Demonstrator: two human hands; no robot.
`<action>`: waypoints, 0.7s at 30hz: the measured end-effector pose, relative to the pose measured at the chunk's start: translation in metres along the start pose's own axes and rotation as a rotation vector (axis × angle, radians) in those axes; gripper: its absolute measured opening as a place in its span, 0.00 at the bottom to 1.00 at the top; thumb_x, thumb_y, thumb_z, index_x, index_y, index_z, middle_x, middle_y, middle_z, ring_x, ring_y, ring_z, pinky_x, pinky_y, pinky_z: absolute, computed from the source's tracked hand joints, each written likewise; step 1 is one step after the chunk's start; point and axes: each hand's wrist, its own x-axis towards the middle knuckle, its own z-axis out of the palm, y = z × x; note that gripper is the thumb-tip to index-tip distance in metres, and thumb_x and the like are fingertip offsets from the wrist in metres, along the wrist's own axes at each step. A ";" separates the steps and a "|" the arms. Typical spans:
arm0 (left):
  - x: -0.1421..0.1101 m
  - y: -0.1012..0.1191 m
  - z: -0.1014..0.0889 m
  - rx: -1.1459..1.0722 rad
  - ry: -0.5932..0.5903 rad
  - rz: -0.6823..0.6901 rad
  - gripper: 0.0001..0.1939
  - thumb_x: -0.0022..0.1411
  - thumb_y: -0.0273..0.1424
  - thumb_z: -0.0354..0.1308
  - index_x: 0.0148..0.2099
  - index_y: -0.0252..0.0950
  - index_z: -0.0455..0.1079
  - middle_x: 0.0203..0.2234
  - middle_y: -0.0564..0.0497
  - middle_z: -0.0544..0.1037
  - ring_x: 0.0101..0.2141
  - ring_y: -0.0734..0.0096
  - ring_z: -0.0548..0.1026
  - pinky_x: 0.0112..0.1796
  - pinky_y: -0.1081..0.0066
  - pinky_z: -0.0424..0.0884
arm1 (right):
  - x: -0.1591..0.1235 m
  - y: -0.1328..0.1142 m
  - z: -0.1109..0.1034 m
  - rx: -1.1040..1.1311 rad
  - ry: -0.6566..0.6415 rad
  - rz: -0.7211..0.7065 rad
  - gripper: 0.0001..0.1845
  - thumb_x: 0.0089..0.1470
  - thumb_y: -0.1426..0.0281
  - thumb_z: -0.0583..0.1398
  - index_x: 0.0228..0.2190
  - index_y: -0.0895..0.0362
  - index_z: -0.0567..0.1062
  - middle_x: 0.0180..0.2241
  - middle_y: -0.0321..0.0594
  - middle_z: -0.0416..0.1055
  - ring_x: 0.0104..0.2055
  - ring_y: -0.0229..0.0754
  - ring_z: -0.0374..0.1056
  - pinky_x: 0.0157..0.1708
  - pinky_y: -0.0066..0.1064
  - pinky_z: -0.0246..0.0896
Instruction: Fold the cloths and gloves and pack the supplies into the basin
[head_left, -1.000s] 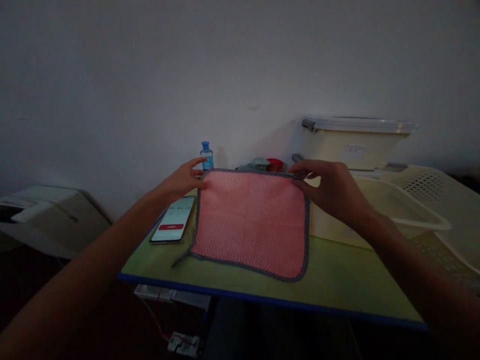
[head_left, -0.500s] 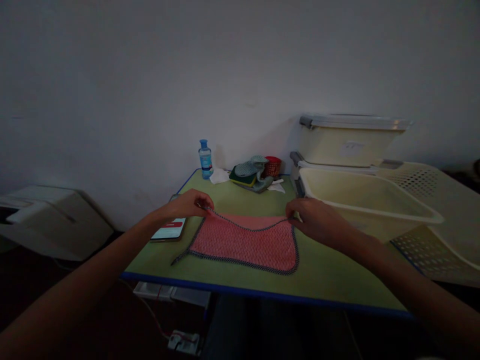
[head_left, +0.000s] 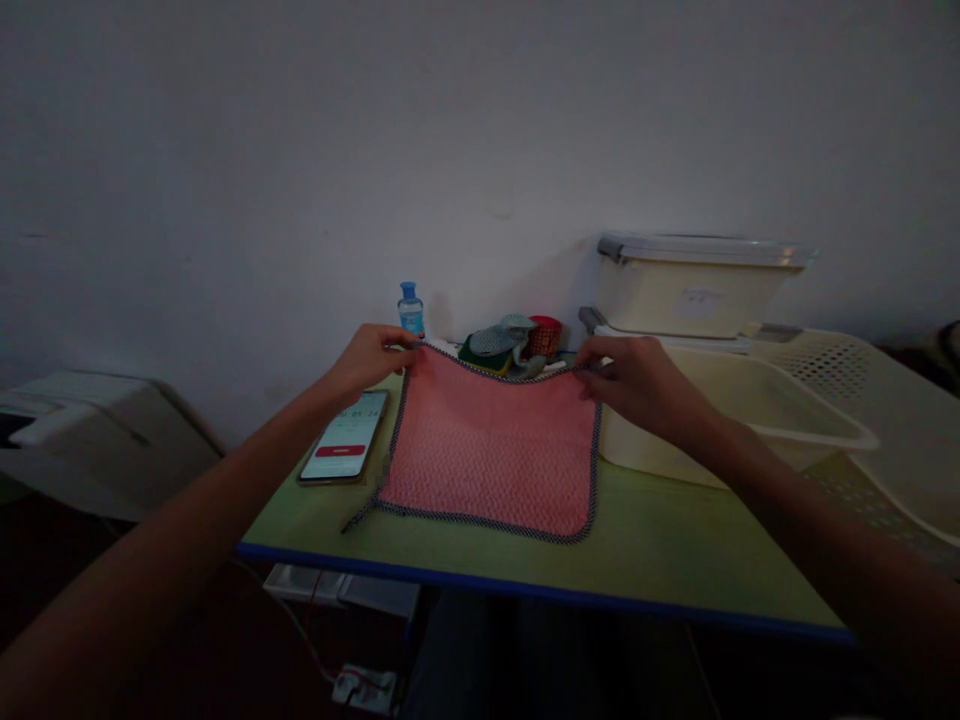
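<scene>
A pink cleaning cloth (head_left: 491,450) with a dark patterned border is spread between my hands. Its near edge rests on the green table (head_left: 660,540), and its far edge is lifted, sagging in the middle. My left hand (head_left: 376,358) pinches the far left corner. At the far right corner, my right hand (head_left: 626,375) is closed on the border. A dark loop trails from the cloth's near left corner. Left of the cloth lies a phone (head_left: 341,450) with its screen lit, partly under my left forearm.
Behind the cloth stand a blue bottle (head_left: 410,310), a green sponge (head_left: 476,352), a grey-green cloth (head_left: 504,335) and a red basket (head_left: 545,336). On the right are a cream bin (head_left: 667,450), a lidded box (head_left: 686,290) and a perforated basket (head_left: 832,365). A power strip (head_left: 365,688) lies below.
Both hands have moved up and away with the cloth's far corners. The folded-over cloth has opened out to a fuller square, while its near edge has stayed on the table.
</scene>
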 end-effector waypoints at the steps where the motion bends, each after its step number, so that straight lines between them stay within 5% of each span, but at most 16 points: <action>1: 0.002 0.000 0.002 -0.010 0.007 0.017 0.04 0.44 0.25 0.60 0.28 0.32 0.73 0.21 0.53 0.74 0.23 0.75 0.70 0.28 0.73 0.66 | 0.002 0.001 0.002 -0.023 0.002 -0.002 0.08 0.42 0.81 0.55 0.21 0.59 0.70 0.17 0.34 0.68 0.21 0.36 0.66 0.20 0.24 0.54; 5: 0.008 -0.008 0.012 0.012 -0.018 0.042 0.04 0.41 0.22 0.59 0.25 0.31 0.71 0.22 0.53 0.74 0.27 0.72 0.73 0.35 0.70 0.68 | 0.009 0.008 0.015 -0.153 0.008 -0.028 0.07 0.43 0.81 0.55 0.23 0.59 0.71 0.19 0.36 0.68 0.22 0.36 0.64 0.22 0.25 0.53; 10: 0.011 -0.020 0.015 0.088 -0.066 0.027 0.03 0.42 0.23 0.57 0.25 0.32 0.70 0.21 0.51 0.75 0.27 0.69 0.74 0.31 0.71 0.68 | 0.009 0.013 0.026 -0.242 -0.050 -0.043 0.08 0.45 0.80 0.54 0.25 0.60 0.72 0.21 0.39 0.69 0.24 0.37 0.63 0.24 0.26 0.52; 17: 0.001 -0.032 0.006 0.129 -0.090 -0.004 0.06 0.42 0.30 0.60 0.25 0.33 0.71 0.21 0.52 0.76 0.26 0.67 0.75 0.29 0.71 0.69 | -0.010 0.013 0.023 -0.236 -0.133 -0.023 0.09 0.47 0.79 0.53 0.23 0.59 0.71 0.20 0.37 0.67 0.22 0.35 0.62 0.23 0.25 0.50; 21: 0.001 -0.027 0.000 0.139 -0.081 0.011 0.07 0.43 0.29 0.59 0.28 0.32 0.72 0.22 0.50 0.77 0.28 0.65 0.76 0.31 0.70 0.70 | -0.008 0.013 0.019 -0.200 -0.071 -0.044 0.08 0.48 0.79 0.52 0.25 0.60 0.71 0.22 0.38 0.68 0.24 0.36 0.62 0.24 0.25 0.50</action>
